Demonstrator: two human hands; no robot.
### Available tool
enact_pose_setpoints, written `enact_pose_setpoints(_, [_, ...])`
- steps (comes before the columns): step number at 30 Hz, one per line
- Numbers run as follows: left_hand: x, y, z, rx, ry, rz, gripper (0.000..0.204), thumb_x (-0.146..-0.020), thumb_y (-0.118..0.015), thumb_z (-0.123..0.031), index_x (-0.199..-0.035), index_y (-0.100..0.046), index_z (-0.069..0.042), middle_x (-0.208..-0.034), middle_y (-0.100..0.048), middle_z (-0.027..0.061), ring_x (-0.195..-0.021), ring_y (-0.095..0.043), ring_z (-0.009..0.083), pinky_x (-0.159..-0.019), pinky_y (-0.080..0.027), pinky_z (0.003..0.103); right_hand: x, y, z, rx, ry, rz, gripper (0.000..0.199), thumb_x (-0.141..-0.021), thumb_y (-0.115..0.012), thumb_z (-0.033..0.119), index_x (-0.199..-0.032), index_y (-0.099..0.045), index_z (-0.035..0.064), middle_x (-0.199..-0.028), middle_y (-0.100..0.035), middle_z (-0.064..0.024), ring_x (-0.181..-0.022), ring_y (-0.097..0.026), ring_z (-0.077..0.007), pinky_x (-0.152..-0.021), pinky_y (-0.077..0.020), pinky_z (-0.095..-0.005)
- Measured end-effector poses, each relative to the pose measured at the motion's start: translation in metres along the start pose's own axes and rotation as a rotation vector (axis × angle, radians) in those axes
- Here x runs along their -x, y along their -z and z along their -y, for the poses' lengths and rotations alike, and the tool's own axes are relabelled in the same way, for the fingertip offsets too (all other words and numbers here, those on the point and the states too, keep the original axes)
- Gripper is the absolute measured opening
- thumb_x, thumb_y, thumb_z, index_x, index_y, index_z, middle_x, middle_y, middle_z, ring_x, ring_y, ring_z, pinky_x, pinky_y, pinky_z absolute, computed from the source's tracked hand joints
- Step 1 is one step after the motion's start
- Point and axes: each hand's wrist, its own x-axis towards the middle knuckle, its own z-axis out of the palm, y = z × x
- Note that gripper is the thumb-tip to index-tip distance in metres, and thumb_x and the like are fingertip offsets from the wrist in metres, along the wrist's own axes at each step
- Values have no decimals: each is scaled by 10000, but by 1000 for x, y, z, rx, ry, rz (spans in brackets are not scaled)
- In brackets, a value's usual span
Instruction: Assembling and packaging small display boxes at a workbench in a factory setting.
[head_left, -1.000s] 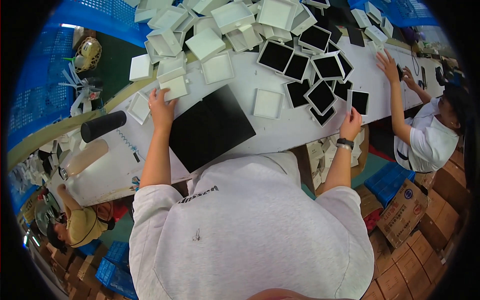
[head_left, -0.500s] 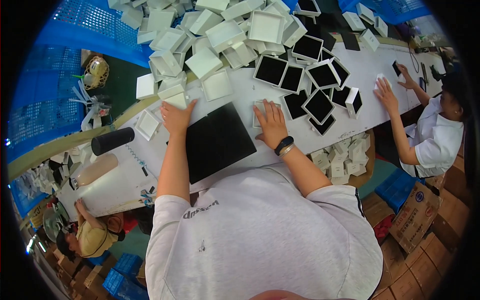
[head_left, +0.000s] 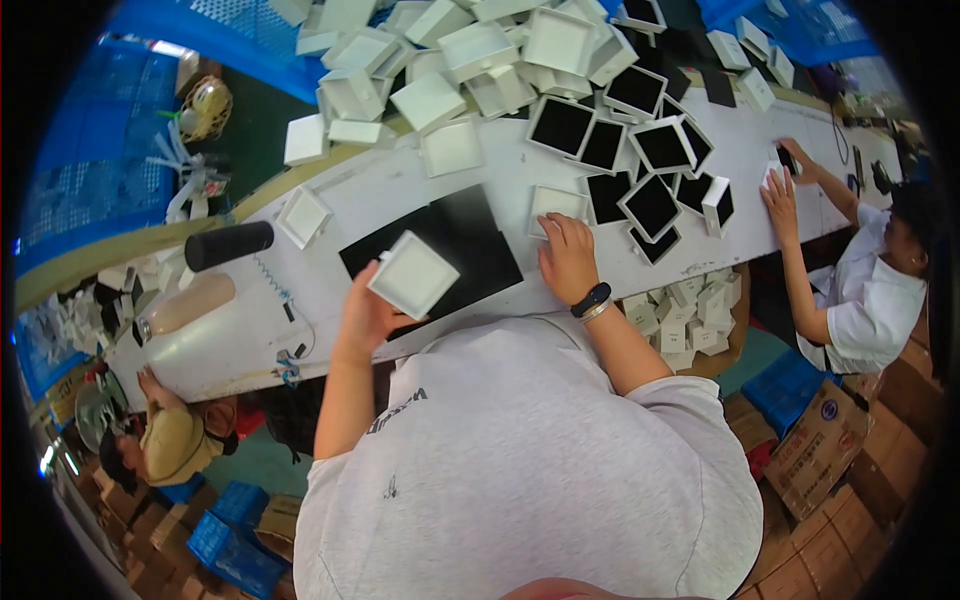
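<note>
My left hand [head_left: 362, 312] is closed on the edge of a shallow white box tray [head_left: 414, 276], holding it tilted above the black sheets [head_left: 470, 235] on the table. My right hand [head_left: 572, 262] has its fingers apart, with the fingertips at the near edge of another white tray [head_left: 556, 204] lying flat. To the right of that tray is a cluster of white trays with black inserts [head_left: 650, 208], some overlapping. One more white tray [head_left: 303, 216] lies by itself to the left of the sheets.
A heap of white trays [head_left: 480, 50] fills the far side. Left are a black cylinder [head_left: 228, 246], a bottle [head_left: 203, 304] and a coiled cord [head_left: 270, 300]. A carton of white boxes [head_left: 690, 318] stands below the table's right edge. Co-workers sit at right [head_left: 850, 270] and left [head_left: 175, 445].
My left hand has picked up a white tray from near the heap and brought it back over the black sheets, which now lie askew. My right hand has slid toward me off its tray.
</note>
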Motion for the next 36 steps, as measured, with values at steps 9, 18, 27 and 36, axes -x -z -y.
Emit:
enact_pose_setpoints(9, [-4,9,60,-1129,-596,-522,695,-855,-644,-338,-1350,-272,-22,-1112,-619,242,-951,-640,389,-752,-519,407,-17,-15,74,-286,-159,415,437,-778,-727,173,-1117,-526,-14,-1060,-578,-205,-951,-569,-383,-813,-483,-405])
enact_pose_setpoints(18, [-20,24,73,-971,-498,-535,729,-872,-609,-329,-1404,-208,-33,-1098,-616,257,-941,-629,399,-816,-490,427,-25,-11,45,-1421,-856,-151,309,-889,-657,171,-1160,-555,63,-897,-565,9,-745,-518,-83,-625,-441,-223])
enact_pose_setpoints(27, [-6,32,61,-522,-474,-230,571,-1003,-270,-482,-1439,-280,-114,-956,-611,131,-594,-606,166,-528,-514,274,-51,-40,132,-747,-282,384,333,-875,-652,201,-1158,-601,34,-997,-663,-106,-845,-637,-211,-712,-511,-317])
enact_pose_setpoints(36, [1,14,55,-846,-452,-348,515,-994,-381,-377,-1374,-299,-40,-743,-620,125,-562,-623,243,-562,-494,356,-37,-91,142,-326,-93,-106,429,-793,-676,185,-1169,-525,47,-1164,-490,-154,-1068,-465,-364,-905,-398,-454])
